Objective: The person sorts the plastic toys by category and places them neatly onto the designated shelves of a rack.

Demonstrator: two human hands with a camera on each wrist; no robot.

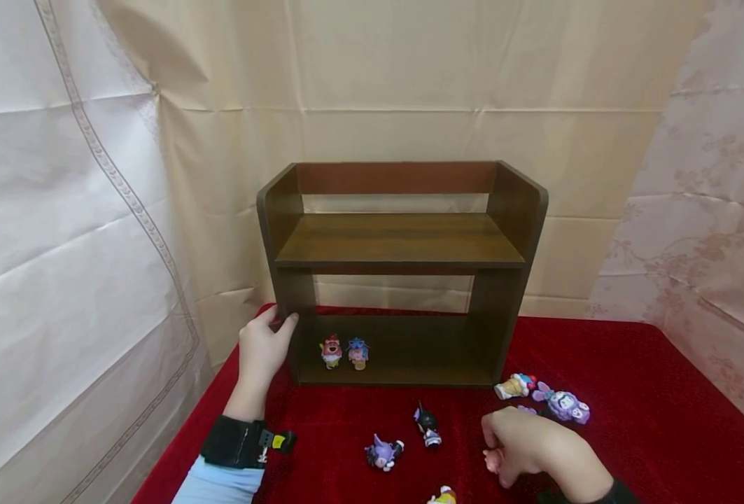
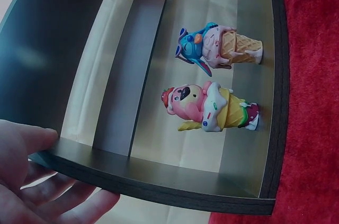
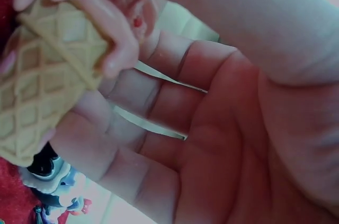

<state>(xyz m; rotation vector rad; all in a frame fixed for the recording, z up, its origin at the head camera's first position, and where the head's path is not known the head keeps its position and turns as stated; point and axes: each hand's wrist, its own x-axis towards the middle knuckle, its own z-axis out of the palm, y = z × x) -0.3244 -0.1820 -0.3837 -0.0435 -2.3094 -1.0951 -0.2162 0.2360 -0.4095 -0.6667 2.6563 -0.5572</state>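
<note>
Cloth red | backdrop beige, creased | left hand grips shelf

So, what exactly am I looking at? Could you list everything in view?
Shelf unit: 1, dark brown, on the cloth
Bear figurine: 1, pink, lower shelf
Blue-headed figurine: 1, blue and pink, beside the bear
Waffle-cone figurine: 1, tan and pink, in right hand
Loose figurines: 5 on the cloth; purple, black-and-white, yellow (cut off), tan-and-blue, purple-and-white
Purple piece: 1, purple, mostly hidden by right hand
Cloth: 1, red, under everything
Hangings: 3; cream behind, white left, pink-patterned right
Wristband: 1, black, left wrist
Sleeve: 1, light blue, left arm
Left hand: 1, bare, gripping the shelf's side
Right hand: 1, bare, above the cloth
</note>
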